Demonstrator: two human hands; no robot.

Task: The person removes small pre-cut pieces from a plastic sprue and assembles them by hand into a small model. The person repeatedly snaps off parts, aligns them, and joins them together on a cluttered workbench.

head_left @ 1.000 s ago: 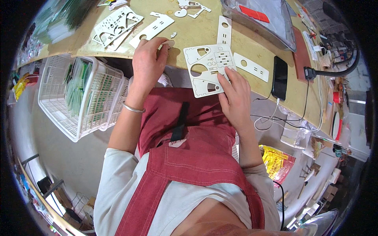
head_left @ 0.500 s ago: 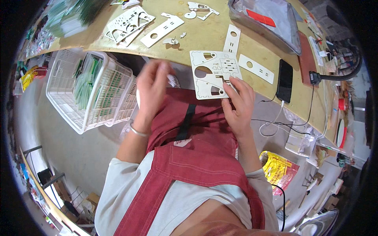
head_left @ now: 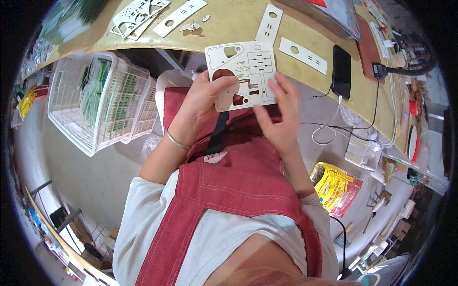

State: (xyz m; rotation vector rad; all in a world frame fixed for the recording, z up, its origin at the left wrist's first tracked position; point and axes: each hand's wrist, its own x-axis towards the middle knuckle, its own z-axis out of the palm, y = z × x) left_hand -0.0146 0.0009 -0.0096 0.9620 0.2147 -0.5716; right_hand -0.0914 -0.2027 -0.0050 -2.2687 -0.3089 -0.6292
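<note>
Sheet (head_left: 260, 78) over the lap (head_left: 243, 143), between both hands

From afar I see the left hand (head_left: 202, 97) pinch its left edge, thumb on top. Almost square, it shows no clear long axis. At its right edge, the right hand (head_left: 282, 112) spreads loose fingers; contact I cannot tell.

No words or numbers could be read, as the printing on the yellow-and-red bag (head_left: 336, 188) was too small.

I see, mid-frame, a cream-white sheet (head_left: 244, 59) patterned with cut-out shapes and fine dark lines; below it, a maroon apron (head_left: 238, 190) with pale stitching; left, a white latticed basket (head_left: 126, 95); lower right, a yellow-and-red bag (head_left: 336, 188).
</note>
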